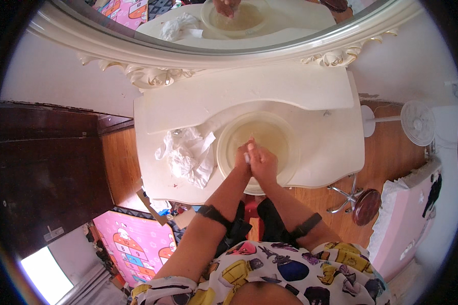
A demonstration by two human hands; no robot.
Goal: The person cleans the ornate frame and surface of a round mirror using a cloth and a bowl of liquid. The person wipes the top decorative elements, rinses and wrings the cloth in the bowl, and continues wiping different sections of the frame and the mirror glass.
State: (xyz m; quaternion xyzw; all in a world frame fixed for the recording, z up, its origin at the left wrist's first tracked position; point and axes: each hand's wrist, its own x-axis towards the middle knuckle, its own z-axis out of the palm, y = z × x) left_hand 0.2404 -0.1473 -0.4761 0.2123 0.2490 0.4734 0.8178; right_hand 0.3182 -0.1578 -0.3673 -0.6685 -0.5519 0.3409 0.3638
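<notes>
My left hand (242, 155) and my right hand (264, 160) are closed and pressed together above a pale round basin (223, 158). A little of a small white thing (247, 158) shows between them; its kind cannot be made out. Cloudy, yellowish water (276, 133) lies in the basin. To the left of the basin, a crumpled white cloth (185, 161) rests on the cream dressing table (325, 147). The fingers are partly hidden by each other.
A large framed mirror (224, 58) rises at the table's back. At right are a round stool (365, 207), a white fan (418, 123) and a pink bed (402, 208). A dark cabinet (46, 168) and pink mat (132, 241) are at left.
</notes>
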